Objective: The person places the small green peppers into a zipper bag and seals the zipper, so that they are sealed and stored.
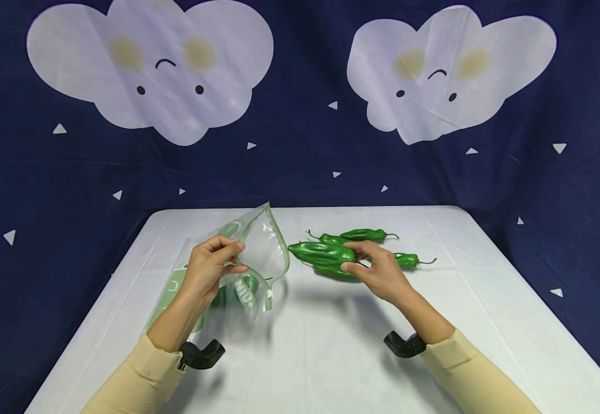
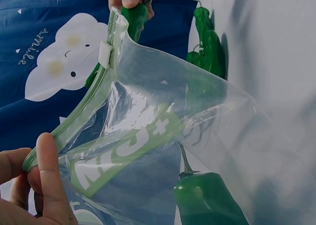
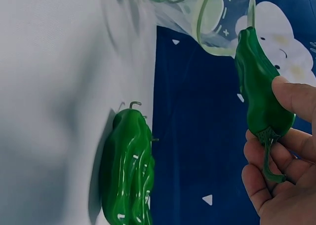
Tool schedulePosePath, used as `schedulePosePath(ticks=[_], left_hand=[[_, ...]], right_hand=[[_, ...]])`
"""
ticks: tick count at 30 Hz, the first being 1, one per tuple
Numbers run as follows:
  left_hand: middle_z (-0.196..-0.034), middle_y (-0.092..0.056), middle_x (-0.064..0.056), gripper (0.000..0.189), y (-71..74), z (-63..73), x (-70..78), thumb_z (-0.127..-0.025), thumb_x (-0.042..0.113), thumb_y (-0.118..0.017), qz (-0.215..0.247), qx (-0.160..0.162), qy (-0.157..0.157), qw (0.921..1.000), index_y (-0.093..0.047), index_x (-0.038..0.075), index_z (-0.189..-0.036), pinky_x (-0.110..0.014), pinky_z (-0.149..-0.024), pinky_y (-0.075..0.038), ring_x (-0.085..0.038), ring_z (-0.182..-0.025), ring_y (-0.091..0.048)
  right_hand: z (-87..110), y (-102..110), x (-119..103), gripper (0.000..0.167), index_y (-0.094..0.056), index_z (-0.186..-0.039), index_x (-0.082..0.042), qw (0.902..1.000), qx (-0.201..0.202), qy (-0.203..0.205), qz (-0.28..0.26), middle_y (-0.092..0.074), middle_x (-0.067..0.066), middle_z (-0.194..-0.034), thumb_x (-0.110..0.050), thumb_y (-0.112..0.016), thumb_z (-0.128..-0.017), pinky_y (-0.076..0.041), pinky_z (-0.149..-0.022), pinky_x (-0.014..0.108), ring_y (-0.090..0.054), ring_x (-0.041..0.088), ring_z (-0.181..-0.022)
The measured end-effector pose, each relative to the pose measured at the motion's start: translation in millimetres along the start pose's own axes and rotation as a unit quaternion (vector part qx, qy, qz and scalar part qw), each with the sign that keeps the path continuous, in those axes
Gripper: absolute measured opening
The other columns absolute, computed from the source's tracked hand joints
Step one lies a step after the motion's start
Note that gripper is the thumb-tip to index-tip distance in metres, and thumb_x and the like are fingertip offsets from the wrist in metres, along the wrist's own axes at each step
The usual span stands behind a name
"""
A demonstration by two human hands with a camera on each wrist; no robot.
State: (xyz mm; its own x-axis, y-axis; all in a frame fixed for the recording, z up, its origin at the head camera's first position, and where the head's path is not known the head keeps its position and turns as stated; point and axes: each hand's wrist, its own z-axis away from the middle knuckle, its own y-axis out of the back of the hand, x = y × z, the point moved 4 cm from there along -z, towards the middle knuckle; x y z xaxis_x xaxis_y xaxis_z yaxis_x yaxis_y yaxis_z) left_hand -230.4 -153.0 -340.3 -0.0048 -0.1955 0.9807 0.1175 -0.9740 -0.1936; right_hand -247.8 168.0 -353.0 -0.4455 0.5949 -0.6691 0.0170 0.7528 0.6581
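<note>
A green pepper (image 1: 323, 253) is raised above the tabletop (image 1: 320, 356), gripped near its stem between the thumb and fingers of the right hand (image 1: 382, 273). It lies to the left of that hand, its tip pointing left, just beside the open mouth of a clear plastic bag (image 1: 244, 293) with green print. The left hand (image 1: 209, 267) pinches the bag's green rim. Inside the bag sits a stemmed pepper (image 2: 210, 200). More green peppers (image 1: 364, 234) lie beyond the right hand. Behind hangs a dark blue cloth (image 1: 305, 167) with white clouds.
</note>
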Motion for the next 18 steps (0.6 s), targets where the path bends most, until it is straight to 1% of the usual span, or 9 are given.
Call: schedulePosePath(ticks=[5,7,9,15,18], left_hand=[[-0.075,-0.057,0.003,0.017,-0.1,-0.7,-0.8,-0.086,0.003,-0.066,-0.002,-0.001,-0.001,1.0,-0.063,0.014,-0.074,-0.027,-0.059,-0.064,-0.008,-0.063,-0.055],[-0.075,-0.057,0.003,0.017,-0.4,-1.0,-0.9,-0.086,0.003,-0.066,-0.003,-0.002,-0.001,1.0,-0.063,0.014,-0.074,-0.027,-0.059,-0.064,-0.008,-0.063,-0.055],[-0.075,-0.057,0.003,0.017,-0.7,-1.2,-1.1,-0.086,0.003,-0.066,-0.003,-0.002,0.0,1.0,-0.063,0.014,-0.074,-0.027,-0.059,-0.064,-0.008,-0.063,-0.055],[-0.076,-0.057,0.003,0.016,-1.8,-1.3,-1.7,-0.086,0.003,-0.066,-0.002,-0.001,0.002,1.0,-0.062,0.013,-0.074,-0.027,-0.059,-0.064,-0.008,-0.063,-0.056],[-0.075,-0.057,0.003,0.016,-2.3,-1.0,-2.1,-0.086,0.003,-0.066,-0.001,-0.001,0.002,1.0,-0.062,0.013,-0.074,-0.027,-0.059,-0.064,-0.008,-0.063,-0.056]], right_hand=[[-2.1,-4.7,-5.1,0.043,-0.063,-0.12,-0.016,1.0,-0.005,-0.002,0.008,-0.067,0.002,-0.101,-0.026,-0.076,-0.08,-0.056,-0.078,0.037,-0.063,0.021,-0.096],[-3.1,-7.1,-7.2,0.043,-0.063,-0.12,-0.016,0.9999,-0.008,-0.001,0.01,-0.066,0.002,-0.1,-0.026,-0.076,-0.08,-0.055,-0.078,0.035,-0.063,0.02,-0.095],[-4.3,-10.2,-9.6,0.042,-0.064,-0.119,-0.016,0.9999,-0.011,0.002,0.008,-0.066,0.003,-0.1,-0.026,-0.075,-0.08,-0.056,-0.08,0.036,-0.063,0.021,-0.095],[-8.6,-20.9,-15.3,0.044,-0.062,-0.121,-0.014,0.9996,-0.028,0.008,-0.003,-0.065,0.005,-0.113,-0.029,-0.074,-0.082,-0.059,-0.085,0.042,-0.064,0.025,-0.101],[-11.3,-25.8,-16.7,0.044,-0.062,-0.121,-0.014,0.9995,-0.031,0.008,-0.006,-0.066,0.005,-0.113,-0.029,-0.074,-0.081,-0.059,-0.086,0.043,-0.063,0.025,-0.102]])
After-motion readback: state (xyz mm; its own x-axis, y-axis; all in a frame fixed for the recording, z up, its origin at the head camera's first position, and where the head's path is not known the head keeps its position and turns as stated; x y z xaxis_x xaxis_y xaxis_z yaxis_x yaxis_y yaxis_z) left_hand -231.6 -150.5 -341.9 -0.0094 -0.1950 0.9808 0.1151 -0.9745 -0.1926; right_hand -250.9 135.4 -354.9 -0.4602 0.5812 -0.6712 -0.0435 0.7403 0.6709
